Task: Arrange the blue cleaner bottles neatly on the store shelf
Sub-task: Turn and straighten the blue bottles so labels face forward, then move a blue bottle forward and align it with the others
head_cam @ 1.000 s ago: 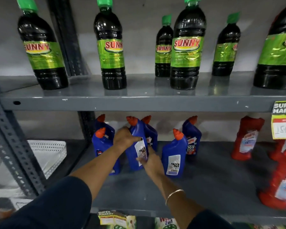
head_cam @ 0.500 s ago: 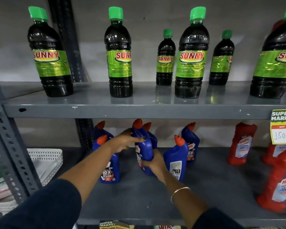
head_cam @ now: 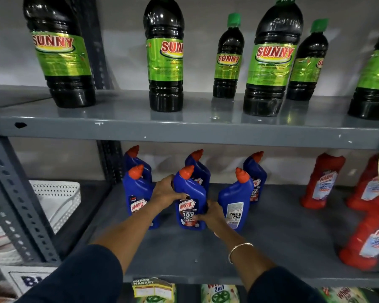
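Hands, left hand and right hand, clasp front-middle blue bottle at frame centre, label outward, likely squaring it with neighbours on grey shelf.

Landmark: the grey upper shelf board in front of me.
Behind it: my view ends at a pale, plain wall.
Below its left end: a perforated grey upright.
Under it: the dark grey lower shelf.
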### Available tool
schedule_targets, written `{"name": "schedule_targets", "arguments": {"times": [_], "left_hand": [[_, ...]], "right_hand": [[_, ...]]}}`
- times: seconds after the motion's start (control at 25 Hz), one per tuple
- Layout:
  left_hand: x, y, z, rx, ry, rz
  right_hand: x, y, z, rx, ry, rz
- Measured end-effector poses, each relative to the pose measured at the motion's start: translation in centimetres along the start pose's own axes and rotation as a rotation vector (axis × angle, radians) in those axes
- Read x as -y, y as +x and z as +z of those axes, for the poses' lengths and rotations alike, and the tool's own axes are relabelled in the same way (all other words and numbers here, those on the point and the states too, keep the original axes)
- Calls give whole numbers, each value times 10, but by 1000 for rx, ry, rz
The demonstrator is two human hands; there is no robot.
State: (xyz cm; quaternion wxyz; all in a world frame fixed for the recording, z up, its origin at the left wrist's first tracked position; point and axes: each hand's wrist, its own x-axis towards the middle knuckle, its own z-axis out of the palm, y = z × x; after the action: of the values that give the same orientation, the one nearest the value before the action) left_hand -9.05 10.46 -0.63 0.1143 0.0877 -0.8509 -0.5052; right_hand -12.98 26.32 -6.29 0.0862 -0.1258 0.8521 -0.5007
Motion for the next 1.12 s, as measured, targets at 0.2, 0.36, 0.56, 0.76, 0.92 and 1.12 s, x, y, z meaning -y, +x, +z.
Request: {"name": "schedule_targets", "arguments": {"times": [0.2, 0.36, 0.56, 0.76, 0.92, 1.12], "left_hand": [[-3, 1, 4, 12, 114, 15], [-7, -3, 4, 27, 114, 4], [-29, -8, 7, -170, 78, 95], [-67, -7, 28, -382, 310, 553], [-77, -4, 71, -207, 398, 596], [-69, 22, 104, 337, 433, 184]], "right_hand": [[2, -4, 4, -4, 9, 38], [8, -9, 2, 17, -23, 68], [9, -20, -15, 85, -188, 161], [-17, -28, -53, -15, -248, 396], [-33, -27, -87, -212, -342, 354], [-55, -1, -106, 73, 69, 147]]}}
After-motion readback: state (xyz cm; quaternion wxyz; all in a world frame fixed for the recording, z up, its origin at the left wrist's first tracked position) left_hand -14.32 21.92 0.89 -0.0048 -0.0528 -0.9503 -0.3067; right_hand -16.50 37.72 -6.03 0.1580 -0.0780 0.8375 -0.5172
